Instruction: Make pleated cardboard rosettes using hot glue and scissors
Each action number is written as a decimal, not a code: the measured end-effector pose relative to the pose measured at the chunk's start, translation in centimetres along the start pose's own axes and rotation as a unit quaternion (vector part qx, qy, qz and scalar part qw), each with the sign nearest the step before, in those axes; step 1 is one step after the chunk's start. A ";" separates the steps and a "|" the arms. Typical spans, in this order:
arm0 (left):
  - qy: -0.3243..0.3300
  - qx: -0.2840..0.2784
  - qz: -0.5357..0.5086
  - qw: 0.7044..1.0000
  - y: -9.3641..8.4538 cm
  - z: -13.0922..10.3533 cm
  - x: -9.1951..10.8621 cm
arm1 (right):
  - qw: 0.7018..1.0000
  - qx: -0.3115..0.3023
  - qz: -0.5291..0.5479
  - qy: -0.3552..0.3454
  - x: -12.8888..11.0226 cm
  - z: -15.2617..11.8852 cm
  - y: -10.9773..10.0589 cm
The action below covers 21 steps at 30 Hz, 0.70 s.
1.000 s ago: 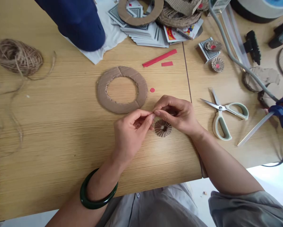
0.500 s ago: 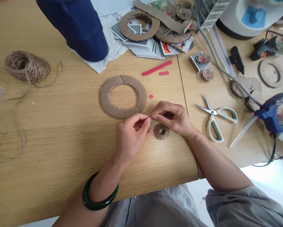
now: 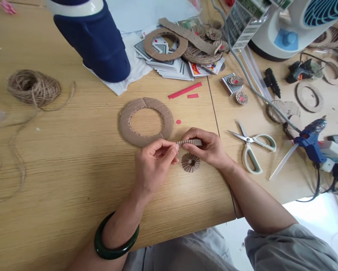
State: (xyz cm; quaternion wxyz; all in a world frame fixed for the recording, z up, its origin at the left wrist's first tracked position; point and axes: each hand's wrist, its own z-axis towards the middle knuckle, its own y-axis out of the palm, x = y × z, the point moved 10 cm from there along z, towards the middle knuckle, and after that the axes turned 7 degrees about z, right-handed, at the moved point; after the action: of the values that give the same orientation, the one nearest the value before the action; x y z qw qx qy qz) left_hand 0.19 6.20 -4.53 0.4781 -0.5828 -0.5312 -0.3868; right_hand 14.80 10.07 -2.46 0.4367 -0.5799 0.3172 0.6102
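Note:
A narrow strip of corrugated cardboard (image 3: pixel 189 142) is stretched between my two hands. My left hand (image 3: pixel 156 158) pinches its left end between thumb and fingertips. My right hand (image 3: pixel 205 146) has its fingers closed round the rest, hiding part of it. Just below my right hand lies a pleated cardboard rosette (image 3: pixel 190 162) with a hole in its middle. A large cardboard ring (image 3: pixel 126 130) lies flat beyond my left hand. Between the ring and my right hand sits a small red paper dot (image 3: pixel 178 122).
Open scissors (image 3: pixel 249 140) and a blue glue gun (image 3: pixel 311 141) lie at right. Red paper strips (image 3: pixel 185 90) lie beyond the ring. Twine (image 3: pixel 35 87) is at left, near a dark blue bottle (image 3: pixel 106 49). Playing cards (image 3: pixel 171 69) and cardboard pieces are piled at the back.
The ridged face of the cardboard strip now shows between my hands, where only a thin edge showed before. The whole view has shifted slightly.

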 end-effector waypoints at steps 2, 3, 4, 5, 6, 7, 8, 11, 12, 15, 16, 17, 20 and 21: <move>0.008 0.002 0.005 1.000 0.0 0.0 0.2 | 1.000 -0.002 -0.005 -0.004 0.0 0.0 0.1; 0.011 0.005 0.007 1.000 0.0 0.0 0.3 | 1.000 -0.004 -0.006 -0.005 0.0 0.0 0.1; 0.011 0.008 0.006 1.000 0.0 0.1 0.2 | 1.000 -0.005 -0.006 -0.004 0.1 0.0 0.2; 0.010 0.012 0.001 1.000 0.0 0.1 0.2 | 1.000 -0.006 -0.007 -0.004 0.1 0.0 0.3; 0.009 0.014 -0.006 1.000 0.0 0.1 0.0 | 1.000 -0.006 -0.008 -0.004 0.1 0.0 0.3; 0.006 0.015 -0.014 1.000 0.0 0.1 -0.1 | 1.000 -0.007 -0.010 -0.005 0.1 0.0 0.3; 0.003 0.015 -0.021 1.000 0.0 0.2 -0.3 | 1.000 -0.008 -0.011 -0.006 0.1 0.0 0.4; 0.003 0.001 -0.025 1.000 0.2 0.2 -0.7 | 1.000 -0.008 -0.017 -0.011 0.1 0.0 0.5; 0.005 -0.003 -0.020 1.000 0.3 0.2 -0.7 | 1.000 -0.008 -0.019 -0.012 0.1 0.0 0.6; 0.013 -0.009 -0.011 1.000 0.4 0.3 -0.7 | 0.999 -0.006 -0.026 -0.019 0.0 -0.1 0.6; 0.013 -0.009 -0.012 1.000 0.4 0.3 -0.7 | 0.999 -0.007 -0.026 -0.020 0.0 -0.1 0.6; 0.014 -0.007 -0.015 1.000 0.4 0.4 -0.7 | 0.999 -0.009 -0.026 -0.021 0.0 -0.1 0.7; 0.020 -0.004 -0.024 0.999 0.3 0.5 -0.6 | 0.999 -0.017 -0.025 -0.026 0.1 0.0 0.9; 0.024 -0.005 -0.024 0.999 0.2 0.6 -0.6 | 0.999 -0.018 -0.024 -0.029 0.1 0.0 0.9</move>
State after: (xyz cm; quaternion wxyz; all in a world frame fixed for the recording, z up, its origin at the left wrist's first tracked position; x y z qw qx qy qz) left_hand 0.29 6.60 -5.24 0.4782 -0.5630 -0.5313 -0.4148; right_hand 14.00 9.70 -2.64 0.4502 -0.5770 0.2790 0.6217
